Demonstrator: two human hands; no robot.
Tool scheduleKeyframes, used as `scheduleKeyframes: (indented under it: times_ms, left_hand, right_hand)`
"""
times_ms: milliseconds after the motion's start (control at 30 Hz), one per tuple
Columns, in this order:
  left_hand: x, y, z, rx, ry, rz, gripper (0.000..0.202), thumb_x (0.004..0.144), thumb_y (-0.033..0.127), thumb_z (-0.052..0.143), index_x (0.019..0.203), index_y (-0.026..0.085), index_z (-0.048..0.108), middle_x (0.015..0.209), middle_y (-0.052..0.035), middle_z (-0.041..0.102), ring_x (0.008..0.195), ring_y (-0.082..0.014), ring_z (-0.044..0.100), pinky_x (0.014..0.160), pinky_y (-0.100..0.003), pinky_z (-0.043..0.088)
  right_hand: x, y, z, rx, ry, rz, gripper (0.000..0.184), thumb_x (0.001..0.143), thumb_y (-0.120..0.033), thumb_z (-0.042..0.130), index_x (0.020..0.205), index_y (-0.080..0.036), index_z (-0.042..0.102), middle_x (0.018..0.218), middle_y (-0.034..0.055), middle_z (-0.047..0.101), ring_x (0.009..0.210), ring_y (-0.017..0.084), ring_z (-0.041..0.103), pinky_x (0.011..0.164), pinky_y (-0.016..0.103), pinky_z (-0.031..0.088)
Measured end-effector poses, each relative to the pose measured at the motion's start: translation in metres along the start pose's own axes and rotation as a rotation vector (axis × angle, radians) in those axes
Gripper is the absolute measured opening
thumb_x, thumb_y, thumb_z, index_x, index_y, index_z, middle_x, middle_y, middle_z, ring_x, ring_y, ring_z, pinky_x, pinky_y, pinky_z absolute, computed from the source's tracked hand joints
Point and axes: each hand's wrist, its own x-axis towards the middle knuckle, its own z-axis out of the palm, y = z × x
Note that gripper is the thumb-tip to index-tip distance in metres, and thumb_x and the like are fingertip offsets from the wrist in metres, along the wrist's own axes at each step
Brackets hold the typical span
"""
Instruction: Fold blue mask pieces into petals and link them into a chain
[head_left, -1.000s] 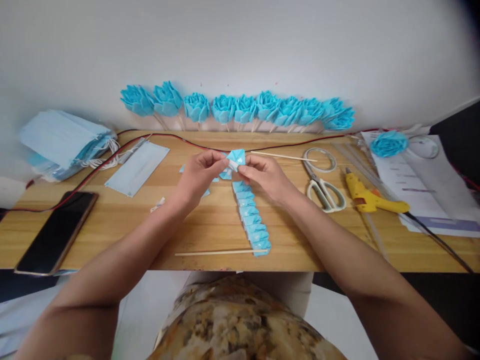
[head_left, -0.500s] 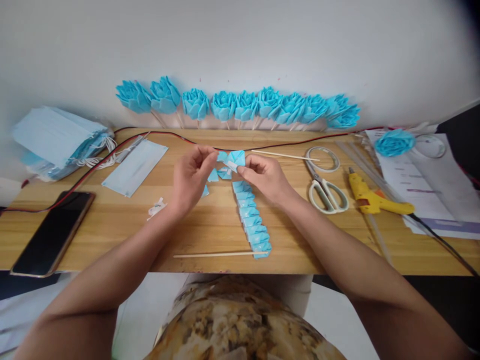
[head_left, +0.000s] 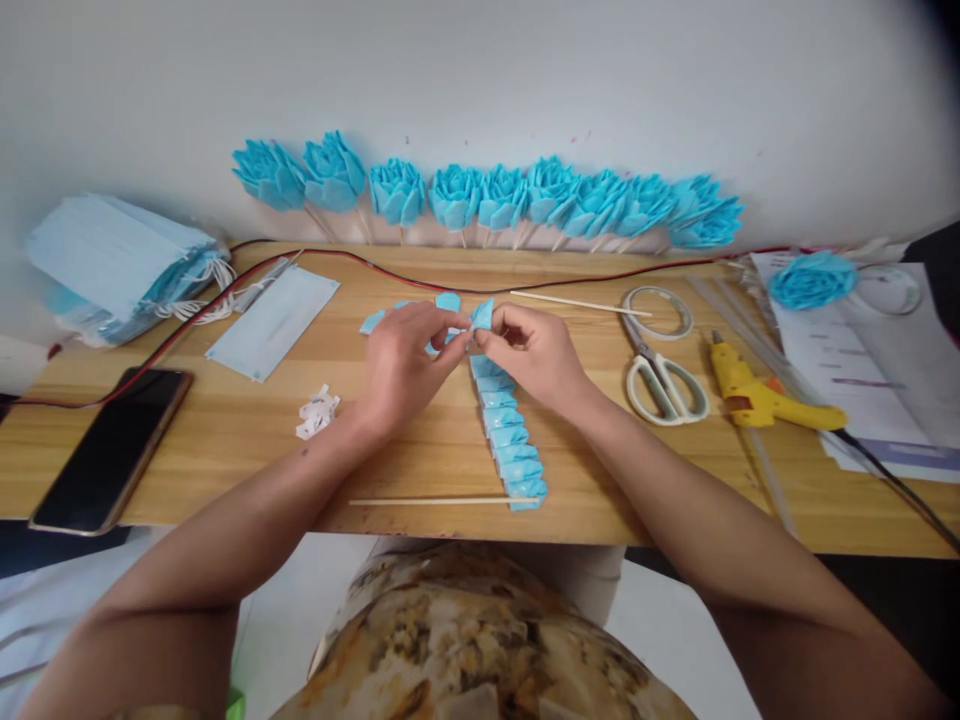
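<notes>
My right hand [head_left: 531, 350] pinches a folded blue petal piece [head_left: 482, 315] between thumb and fingers, above the middle of the table. My left hand [head_left: 412, 355] meets it from the left, thumb and forefinger closed at the petal's edge on a small white strip, mostly hidden by the fingertips. Several loose blue petals [head_left: 448, 301] lie behind and beside my left hand, partly covered by it. Below my right hand runs an overlapping row of blue petals [head_left: 508, 434]. A thin wooden stick [head_left: 435, 502] crosses the row's near end.
At left are a phone [head_left: 112, 450], white scraps [head_left: 317, 411], a flat mask [head_left: 274, 320] and a mask stack [head_left: 124, 260]. Finished blue flowers [head_left: 456, 197] lean on the wall. At right lie scissors [head_left: 664, 385], a tape roll [head_left: 686, 318] and a yellow glue gun [head_left: 750, 390].
My left hand has moved right, its fingertips now at the petal my right hand holds. The petal has turned and shows less of its face. The view has shifted slightly.
</notes>
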Motion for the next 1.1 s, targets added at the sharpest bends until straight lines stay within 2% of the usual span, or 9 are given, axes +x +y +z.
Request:
scheduleKeyframes:
  times_ms: [233, 433, 867, 1100]
  left_hand:
    - [0.0006, 0.0026, 0.0007, -0.082, -0.042, -0.112, 0.01, 0.086, 0.022, 0.064, 0.079, 0.021, 0.071, 0.063, 0.0008, 0.057, 0.06, -0.0131, 0.049, 0.061, -0.029, 0.035]
    - [0.0014, 0.0064, 0.0001, -0.19, -0.08, -0.213, 0.012, 0.083, 0.021, 0.061, 0.074, 0.02, 0.069, 0.063, 0.0006, 0.059, 0.059, -0.0125, 0.048, 0.061, -0.028, 0.036]
    - [0.0023, 0.0092, -0.0018, -0.279, -0.095, -0.251, 0.016, 0.083, 0.02, 0.056, 0.073, 0.017, 0.068, 0.065, -0.0001, 0.063, 0.059, -0.0109, 0.048, 0.058, -0.025, 0.036]
    - [0.0023, 0.0074, -0.0009, -0.289, -0.092, -0.277, 0.014, 0.082, 0.025, 0.063, 0.073, 0.018, 0.069, 0.063, 0.0005, 0.061, 0.058, -0.0111, 0.048, 0.058, -0.026, 0.035]
  right_hand:
    - [-0.0012, -0.0018, 0.0006, -0.147, 0.012, -0.091, 0.022, 0.079, -0.02, 0.058, 0.063, -0.021, 0.043, 0.061, -0.0033, 0.048, 0.057, 0.01, 0.04, 0.057, 0.027, 0.032]
    - [-0.0016, -0.0042, -0.0006, -0.181, -0.002, -0.119, 0.024, 0.079, -0.018, 0.058, 0.063, -0.022, 0.042, 0.06, -0.0029, 0.048, 0.058, 0.011, 0.041, 0.057, 0.027, 0.032]
    - [-0.0015, -0.0002, -0.0003, -0.17, 0.017, -0.128, 0.023, 0.079, -0.019, 0.058, 0.063, -0.022, 0.042, 0.06, -0.0033, 0.048, 0.057, 0.01, 0.041, 0.056, 0.027, 0.032]
    - [-0.0023, -0.0015, -0.0001, -0.184, 0.006, -0.138, 0.022, 0.078, -0.018, 0.058, 0.063, -0.022, 0.043, 0.061, -0.0027, 0.048, 0.057, 0.011, 0.04, 0.057, 0.027, 0.032]
